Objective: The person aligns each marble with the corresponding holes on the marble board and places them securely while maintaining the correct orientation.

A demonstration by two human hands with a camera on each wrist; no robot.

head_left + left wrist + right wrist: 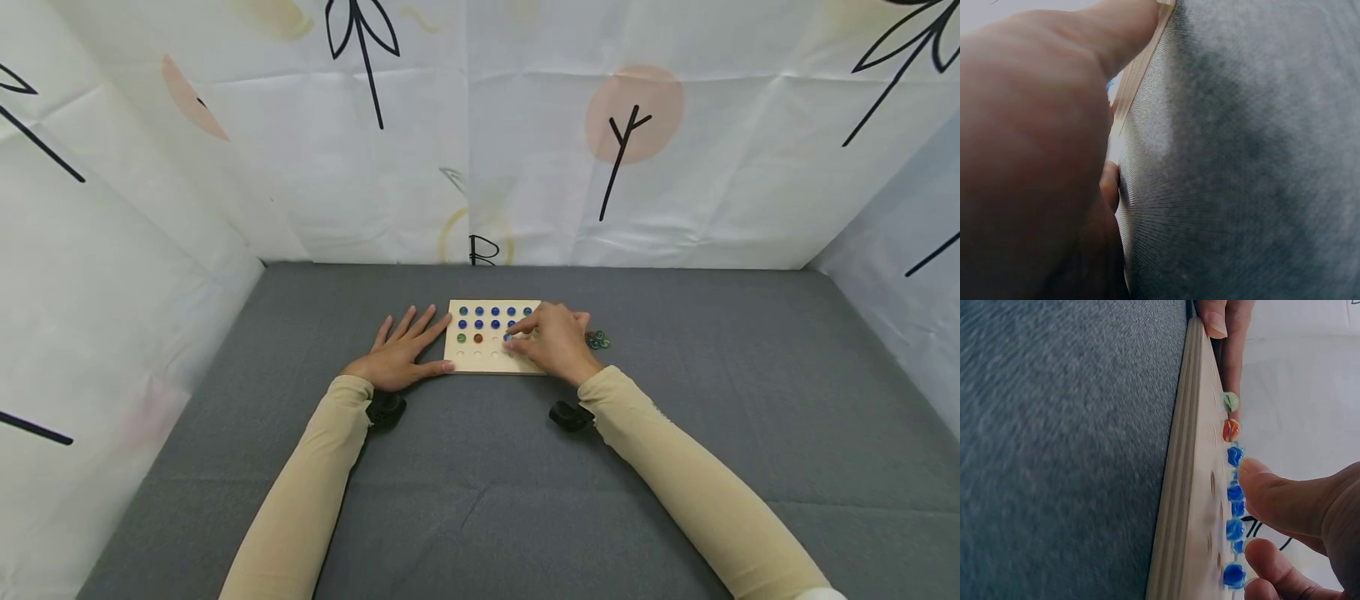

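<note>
A pale wooden board (483,358) with rows of round hollows lies on the grey cloth. Blue marbles (479,311) sit along its two far rows; the third row has a green marble (461,338) and an orange-red marble (478,338) at its left. My left hand (397,358) lies with spread, straight fingers at the board's left edge, thumb on the near corner. Over the board's right part, my right hand (558,342) pinches a blue marble (507,337) between thumb and finger, low over the third row. That hand hides the board's right end.
A small cluster of loose marbles (597,340), mostly greenish, lies on the cloth just right of the board, beside the right hand. Grey cloth (480,483) covers the table. White patterned fabric (525,183) stands behind and at both sides.
</note>
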